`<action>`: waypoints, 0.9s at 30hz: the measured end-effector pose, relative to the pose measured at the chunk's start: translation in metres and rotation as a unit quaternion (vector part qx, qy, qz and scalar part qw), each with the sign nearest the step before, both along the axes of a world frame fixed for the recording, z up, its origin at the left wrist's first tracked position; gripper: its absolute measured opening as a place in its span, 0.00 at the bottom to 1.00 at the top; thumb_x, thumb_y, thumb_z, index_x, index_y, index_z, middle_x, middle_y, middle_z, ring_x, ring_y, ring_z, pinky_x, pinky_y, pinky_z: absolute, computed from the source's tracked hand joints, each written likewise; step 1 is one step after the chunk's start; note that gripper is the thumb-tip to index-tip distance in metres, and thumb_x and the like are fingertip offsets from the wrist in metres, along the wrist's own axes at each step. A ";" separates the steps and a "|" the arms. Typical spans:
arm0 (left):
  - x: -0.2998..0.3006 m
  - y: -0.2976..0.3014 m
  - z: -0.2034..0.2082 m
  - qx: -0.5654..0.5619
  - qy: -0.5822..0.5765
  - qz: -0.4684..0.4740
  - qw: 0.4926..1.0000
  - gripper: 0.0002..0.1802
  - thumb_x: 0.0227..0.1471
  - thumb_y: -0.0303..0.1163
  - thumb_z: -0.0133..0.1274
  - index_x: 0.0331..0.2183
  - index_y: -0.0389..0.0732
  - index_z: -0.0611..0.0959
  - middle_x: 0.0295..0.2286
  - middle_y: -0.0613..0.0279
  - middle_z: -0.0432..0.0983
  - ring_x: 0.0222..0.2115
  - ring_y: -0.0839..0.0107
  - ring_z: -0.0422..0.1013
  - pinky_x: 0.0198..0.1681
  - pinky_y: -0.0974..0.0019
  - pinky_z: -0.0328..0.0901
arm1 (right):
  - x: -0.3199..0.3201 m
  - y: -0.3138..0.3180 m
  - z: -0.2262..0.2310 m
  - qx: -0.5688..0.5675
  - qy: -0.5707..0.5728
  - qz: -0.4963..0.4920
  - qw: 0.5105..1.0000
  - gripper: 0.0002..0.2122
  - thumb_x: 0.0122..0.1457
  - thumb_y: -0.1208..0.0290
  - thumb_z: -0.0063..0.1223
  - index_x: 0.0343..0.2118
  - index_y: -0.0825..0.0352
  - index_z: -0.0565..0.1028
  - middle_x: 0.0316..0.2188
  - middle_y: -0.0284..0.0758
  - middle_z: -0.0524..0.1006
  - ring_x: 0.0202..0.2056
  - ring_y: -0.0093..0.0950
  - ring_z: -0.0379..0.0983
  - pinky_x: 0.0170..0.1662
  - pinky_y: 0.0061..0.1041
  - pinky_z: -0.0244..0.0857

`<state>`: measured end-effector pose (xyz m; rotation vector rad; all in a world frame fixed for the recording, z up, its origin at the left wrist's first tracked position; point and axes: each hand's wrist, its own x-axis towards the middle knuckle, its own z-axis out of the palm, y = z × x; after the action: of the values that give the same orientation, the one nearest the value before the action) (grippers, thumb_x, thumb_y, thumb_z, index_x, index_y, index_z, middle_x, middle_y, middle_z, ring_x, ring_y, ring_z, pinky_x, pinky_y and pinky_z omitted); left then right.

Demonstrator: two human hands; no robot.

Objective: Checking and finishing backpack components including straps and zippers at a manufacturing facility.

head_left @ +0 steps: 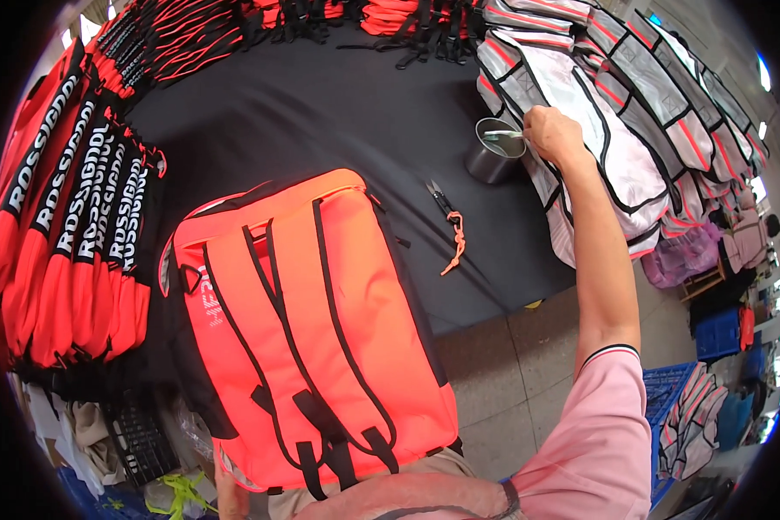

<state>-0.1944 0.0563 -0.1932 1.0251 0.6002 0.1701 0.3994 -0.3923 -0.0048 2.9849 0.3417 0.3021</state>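
A bright orange-red backpack (355, 303) with black trim leans over the table's near edge against my body, its shoulder straps facing up. My left hand (230, 494) is at its lower left corner, mostly hidden, so its fingers do not show. My right hand (553, 134) is stretched far out over a metal cup (492, 160), its fingers closed on the end of a thin pale stick-like tool (504, 134). That tool lies across the cup's mouth; its exact kind is unclear. Small thread snips (442, 199) with an orange cord lie on the table between cup and backpack.
A dark cloth covers the table (347, 113). Red and black bags (69, 217) stand in a row at left. Grey-white pieces with orange trim (615, 130) are piled at right. Further bundles (390, 22) line the far edge. A blue crate (667, 390) stands on the floor.
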 end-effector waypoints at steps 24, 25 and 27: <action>0.142 0.067 0.157 0.824 0.348 -0.205 0.396 0.22 0.42 0.39 0.65 0.39 0.37 0.82 0.38 0.44 0.78 0.40 0.48 0.75 0.42 0.50 0.70 | -0.098 -0.043 -0.038 0.162 -0.141 -0.006 0.977 0.10 0.62 0.69 0.50 0.39 0.69 0.78 0.33 0.48 0.77 0.37 0.50 0.75 0.42 0.44 0.67; 0.171 0.036 0.176 0.813 0.218 -0.170 0.512 0.20 0.47 0.37 0.62 0.40 0.35 0.82 0.39 0.47 0.78 0.40 0.48 0.75 0.42 0.52 0.70 | -0.106 -0.038 -0.042 0.154 -0.140 -0.010 0.978 0.10 0.62 0.69 0.50 0.39 0.69 0.78 0.33 0.48 0.77 0.37 0.50 0.75 0.42 0.44 0.67; 0.226 0.001 0.190 0.760 0.068 -0.189 0.618 0.21 0.51 0.38 0.60 0.43 0.34 0.81 0.39 0.48 0.78 0.40 0.49 0.75 0.44 0.56 0.69 | -0.117 -0.030 -0.049 0.262 -0.116 0.023 0.958 0.09 0.61 0.71 0.52 0.38 0.70 0.78 0.32 0.48 0.78 0.36 0.49 0.75 0.41 0.43 0.67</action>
<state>0.0313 0.0571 -0.0029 2.8448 0.2266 0.2192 0.2828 -0.4219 -0.0538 3.3972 0.3505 0.8663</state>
